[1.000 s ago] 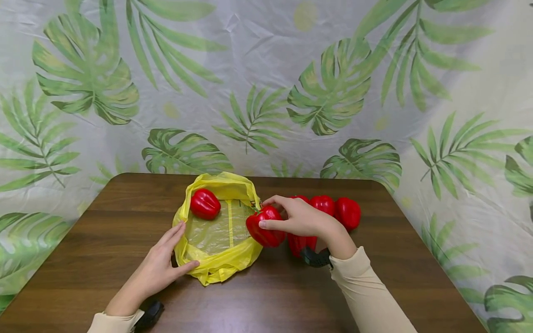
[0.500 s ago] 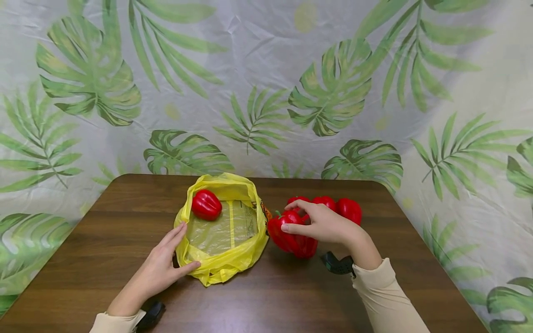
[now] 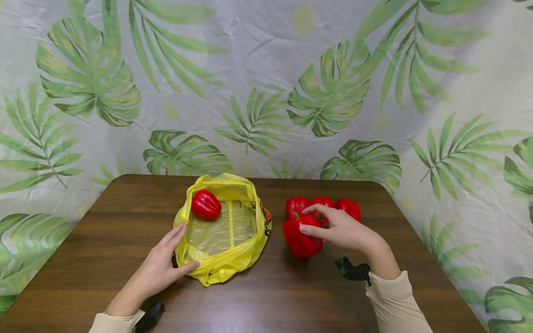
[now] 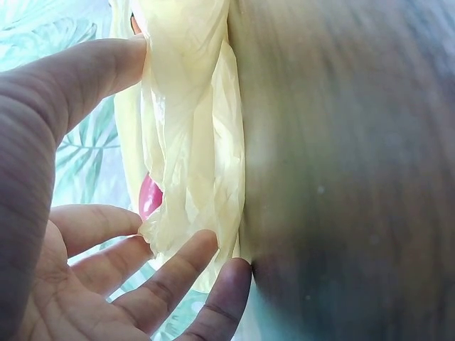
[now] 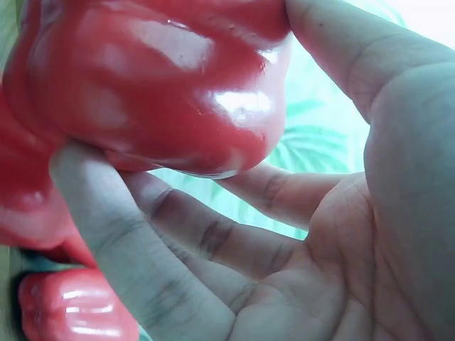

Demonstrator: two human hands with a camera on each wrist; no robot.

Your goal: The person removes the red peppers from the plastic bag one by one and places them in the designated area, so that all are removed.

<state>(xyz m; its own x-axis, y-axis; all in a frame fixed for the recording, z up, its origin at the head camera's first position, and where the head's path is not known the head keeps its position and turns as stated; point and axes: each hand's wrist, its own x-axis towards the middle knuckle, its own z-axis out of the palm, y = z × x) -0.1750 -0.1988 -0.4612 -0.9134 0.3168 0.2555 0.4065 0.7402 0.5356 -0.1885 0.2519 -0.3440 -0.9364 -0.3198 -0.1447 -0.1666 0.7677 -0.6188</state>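
Observation:
A yellow plastic bag (image 3: 237,256) stands with its mouth spread, and a red bell pepper (image 3: 206,205) lies inside at its far left. My left hand (image 3: 160,263) rests against the bag's left side, fingers and thumb extended; in the left wrist view the fingertips (image 4: 206,245) touch the plastic. To the right of the bag, my right hand (image 3: 345,229) grips another red bell pepper (image 3: 301,238), its green stem up. Thumb and fingers sit on either side of that pepper (image 5: 163,85) in the right wrist view. Whether it touches the table cannot be made out.
Behind the held pepper, more red bell peppers stand in a row: one at left (image 3: 296,206), one in the middle (image 3: 322,202), one at right (image 3: 349,209). All rest on a brown wooden table (image 3: 266,300). A leaf-patterned cloth (image 3: 258,60) hangs behind the far edge.
My right hand has carried the pepper rightward, from the bag's right rim to in front of the row. The bag's printed right side has come into view. My left hand stays put.

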